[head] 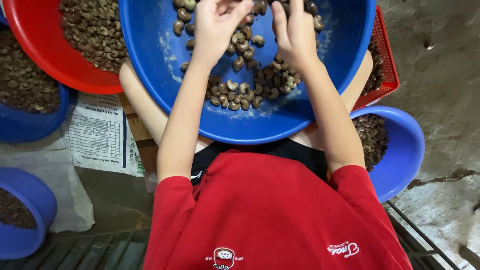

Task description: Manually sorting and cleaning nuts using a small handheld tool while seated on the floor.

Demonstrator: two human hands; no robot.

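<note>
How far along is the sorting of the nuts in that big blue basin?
Done, it seems: the red basin and the smaller blue bowl each hold piles of nuts. In hand: the left hand and right hand work among the cashew nuts in the big blue basin; what they grip is unclear. Left: a modest heap there.

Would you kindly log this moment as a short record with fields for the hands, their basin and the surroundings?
left hand: left hand over the cashew nuts, fingers bent
right hand: right hand beside it, over the same nuts
container: large blue basin on the lap
surroundings: red basin of nuts on the left; smaller blue bowl on the right; red crate behind it
</note>
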